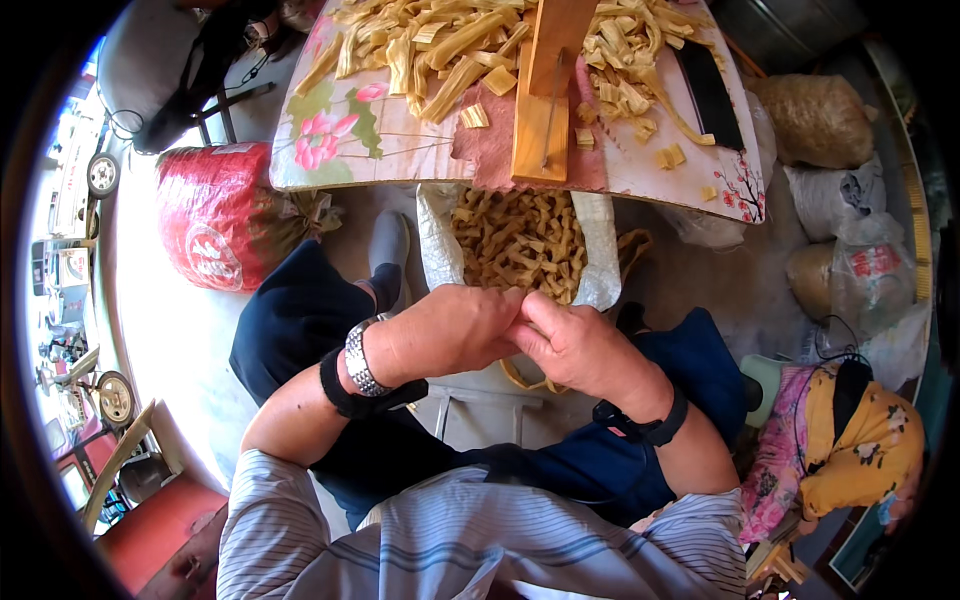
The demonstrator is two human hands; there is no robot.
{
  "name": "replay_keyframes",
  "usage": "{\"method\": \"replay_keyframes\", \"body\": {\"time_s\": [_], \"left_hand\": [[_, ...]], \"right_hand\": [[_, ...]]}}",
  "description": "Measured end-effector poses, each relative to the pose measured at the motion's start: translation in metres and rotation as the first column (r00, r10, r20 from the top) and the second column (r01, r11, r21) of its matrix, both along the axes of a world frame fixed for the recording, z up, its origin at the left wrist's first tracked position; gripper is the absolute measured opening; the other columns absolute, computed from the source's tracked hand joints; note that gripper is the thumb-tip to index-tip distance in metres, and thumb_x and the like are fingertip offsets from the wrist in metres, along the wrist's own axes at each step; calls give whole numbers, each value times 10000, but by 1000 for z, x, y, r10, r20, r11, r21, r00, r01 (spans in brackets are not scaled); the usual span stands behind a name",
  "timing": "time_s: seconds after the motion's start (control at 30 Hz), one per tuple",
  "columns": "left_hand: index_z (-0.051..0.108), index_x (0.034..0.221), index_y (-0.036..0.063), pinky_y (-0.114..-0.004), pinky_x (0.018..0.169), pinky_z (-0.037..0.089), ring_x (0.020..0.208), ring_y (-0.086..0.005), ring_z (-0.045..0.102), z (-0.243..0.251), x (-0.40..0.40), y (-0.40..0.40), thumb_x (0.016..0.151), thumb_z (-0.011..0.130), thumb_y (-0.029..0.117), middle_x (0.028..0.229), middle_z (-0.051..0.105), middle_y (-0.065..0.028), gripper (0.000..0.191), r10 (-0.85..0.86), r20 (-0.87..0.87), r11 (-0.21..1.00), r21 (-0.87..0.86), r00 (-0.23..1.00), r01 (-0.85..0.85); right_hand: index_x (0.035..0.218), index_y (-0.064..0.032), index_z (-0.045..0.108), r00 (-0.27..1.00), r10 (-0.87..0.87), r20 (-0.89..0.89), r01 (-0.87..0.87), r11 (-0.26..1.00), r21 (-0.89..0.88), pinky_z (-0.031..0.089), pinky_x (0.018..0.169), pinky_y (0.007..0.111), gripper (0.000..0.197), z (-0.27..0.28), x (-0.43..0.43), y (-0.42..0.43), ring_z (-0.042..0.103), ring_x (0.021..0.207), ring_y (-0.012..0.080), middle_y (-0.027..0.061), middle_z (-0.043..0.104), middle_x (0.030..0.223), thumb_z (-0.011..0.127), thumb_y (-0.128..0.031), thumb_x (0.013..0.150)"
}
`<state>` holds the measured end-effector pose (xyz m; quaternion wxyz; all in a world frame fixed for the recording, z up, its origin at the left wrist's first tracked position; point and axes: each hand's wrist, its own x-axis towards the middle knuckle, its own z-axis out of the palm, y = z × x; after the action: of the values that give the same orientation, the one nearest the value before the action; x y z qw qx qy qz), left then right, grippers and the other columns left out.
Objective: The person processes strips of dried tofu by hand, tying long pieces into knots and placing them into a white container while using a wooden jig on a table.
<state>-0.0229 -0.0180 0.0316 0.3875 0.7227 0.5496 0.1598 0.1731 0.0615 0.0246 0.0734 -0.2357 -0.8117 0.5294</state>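
Observation:
My left hand [450, 330] and my right hand [585, 345] meet fingertip to fingertip, over the near edge of an open white woven sack [442, 240]. A thin, pale yellow strip [517, 375] loops down below them, pinched in the closed fingers; its gripped part is hidden. Inside the sack lie many short, brown-yellow knotted pieces [525, 240]. Past the sack, a flower-printed tabletop [390, 161] carries heaps of cut, ribbed yellow dried strips [450, 52]. Between the heaps, a wooden block [540, 142] with a thin metal rod lies on the table.
A dark flat bar [709, 94] rests on the tabletop's right side. At left stands a stuffed red sack [214, 217]. Several filled bags [810, 120] line the right. A person in a yellow floral garment [862, 435] sits at lower right; another person [150, 67] is at upper left.

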Motion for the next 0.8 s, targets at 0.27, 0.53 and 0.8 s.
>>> {"method": "replay_keyframes", "body": {"time_s": [0.27, 0.53, 0.8], "left_hand": [[525, 830, -9, -442, 617, 436, 649, -385, 541, 2, -23, -19, 1064, 577, 266, 689, 536, -186, 365, -283, 432, 846, -308, 856, 435], [649, 1012, -28, -341, 603, 463, 648, -201, 573, 46, -66, -1, 1036, 645, 268, 776, 638, -111, 297, 3, 490, 946, -285, 871, 157], [572, 1064, 57, -193, 538, 419, 592, -60, 513, 37, -64, 17, 1043, 609, 120, 872, 695, -67, 76, 363, 878, 853, -179, 312, -490]], "right_hand": [[859, -45, 605, 916, 397, 58, -371, 892, -258, 483, 606, 488, 373, 4, 21, -1, 627, 711, 457, 243, 598, 718, 592, -374, 1034], [852, -38, 589, 977, 197, -80, -207, 965, -159, 449, 548, 422, 317, 41, 28, 21, 600, 603, 354, 169, 553, 668, 665, -303, 1007], [1115, -7, 614, 798, -343, -496, -94, 742, -664, 429, 497, 275, 290, 69, 59, 43, 522, 543, 98, 41, 581, 697, 593, -291, 1063]]}}
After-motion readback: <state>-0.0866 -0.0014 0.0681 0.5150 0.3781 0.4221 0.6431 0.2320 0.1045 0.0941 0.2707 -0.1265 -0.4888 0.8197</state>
